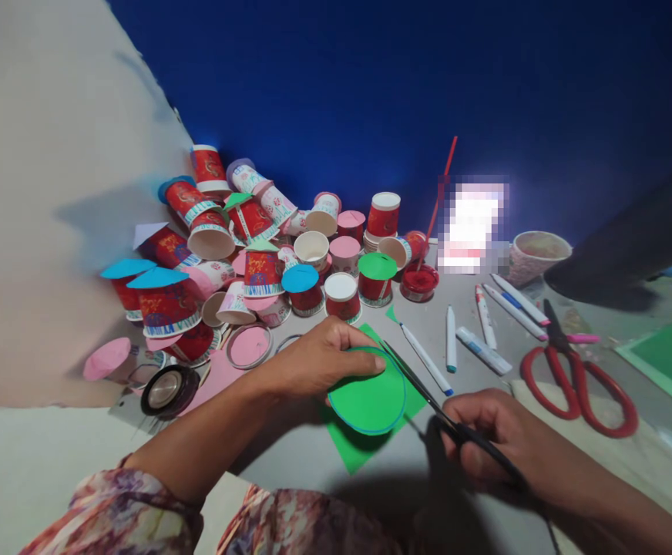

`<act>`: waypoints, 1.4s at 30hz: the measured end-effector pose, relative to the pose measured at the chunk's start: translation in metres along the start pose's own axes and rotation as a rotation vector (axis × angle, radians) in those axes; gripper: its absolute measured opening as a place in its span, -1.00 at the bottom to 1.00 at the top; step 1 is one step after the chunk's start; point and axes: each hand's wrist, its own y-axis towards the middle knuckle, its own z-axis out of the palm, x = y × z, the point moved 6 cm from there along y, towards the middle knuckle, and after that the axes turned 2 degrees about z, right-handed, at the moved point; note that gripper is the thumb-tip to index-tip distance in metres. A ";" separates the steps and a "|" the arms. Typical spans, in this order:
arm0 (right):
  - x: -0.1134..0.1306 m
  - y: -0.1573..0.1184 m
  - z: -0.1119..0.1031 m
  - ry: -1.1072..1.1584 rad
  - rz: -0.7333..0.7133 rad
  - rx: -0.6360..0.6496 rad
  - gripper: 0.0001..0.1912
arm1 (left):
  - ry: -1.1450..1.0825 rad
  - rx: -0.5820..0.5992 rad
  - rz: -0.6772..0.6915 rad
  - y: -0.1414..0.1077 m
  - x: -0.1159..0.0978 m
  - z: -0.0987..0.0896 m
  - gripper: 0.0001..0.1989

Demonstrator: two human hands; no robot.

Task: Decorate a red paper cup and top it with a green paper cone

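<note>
My left hand (318, 358) pinches a green paper disc (367, 401) with a blue line around its rim, thumb on top. Beneath it lies green paper (350, 455) with straight edges and a corner; whether it is joined to the disc I cannot tell. Dark-handled scissors (417, 379) are gripped in my right hand (489, 435), fingers closed round the handles. Their blades lie along the disc's upper right edge. A small green scrap (391, 313) rests just beyond the blade tips.
Decorated paper cups (267, 208) are heaped at the back left, several with coloured paper tops. Beyond the scissors lie several markers (451, 339) and red-handled scissors (579, 385). A red pot (420, 284) holds a thin red stick. A tape roll (168, 389) sits at left.
</note>
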 end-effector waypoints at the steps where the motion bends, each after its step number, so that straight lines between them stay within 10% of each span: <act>1: -0.001 0.000 0.000 0.007 0.007 -0.005 -0.22 | 0.006 0.009 0.003 0.000 0.000 0.000 -0.69; 23: -0.001 0.001 -0.008 -0.045 -0.077 -0.027 -0.31 | -0.115 -0.054 0.043 0.001 -0.001 0.001 -0.74; 28: 0.006 0.004 -0.019 0.032 -0.241 -0.174 -0.42 | -0.161 -0.245 0.291 0.004 -0.006 0.002 -0.79; 36: 0.018 0.001 -0.026 0.156 -0.315 -0.526 -0.56 | 0.412 -0.351 1.041 -0.006 -0.014 0.036 -0.75; 42: 0.012 0.006 -0.036 0.404 -0.326 -0.405 -0.56 | 0.702 -0.407 1.182 0.005 0.002 0.039 -0.83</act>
